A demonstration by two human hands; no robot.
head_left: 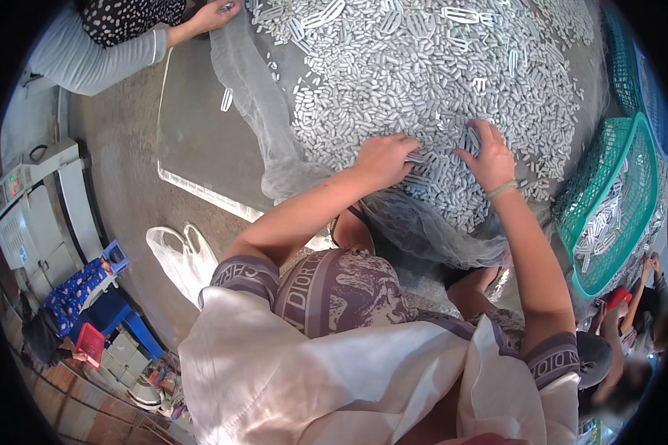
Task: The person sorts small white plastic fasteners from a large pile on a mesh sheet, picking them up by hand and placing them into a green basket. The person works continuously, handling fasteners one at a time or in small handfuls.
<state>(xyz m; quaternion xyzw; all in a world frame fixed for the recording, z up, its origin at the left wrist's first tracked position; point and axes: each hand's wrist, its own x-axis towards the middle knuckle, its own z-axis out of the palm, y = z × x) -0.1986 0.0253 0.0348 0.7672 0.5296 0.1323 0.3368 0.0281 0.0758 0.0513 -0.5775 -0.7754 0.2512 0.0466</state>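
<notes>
Right hand [493, 165] with pieces [470, 139], lettered sleeve [554, 362]

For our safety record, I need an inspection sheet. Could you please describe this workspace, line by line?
Surface: grey table, partly covered by silvery pieces and white netting.
Job's things: silvery pieces in a wide, loose pile; more in the turquoise basket at right.
Clutter: netting bunched along the near edge; white plastic bag at left.
Hands: left hand and right hand each hold silvery pieces.
Cables: nothing seen.
Surroundings: another person's hand at upper left; grey machine at left.
</notes>
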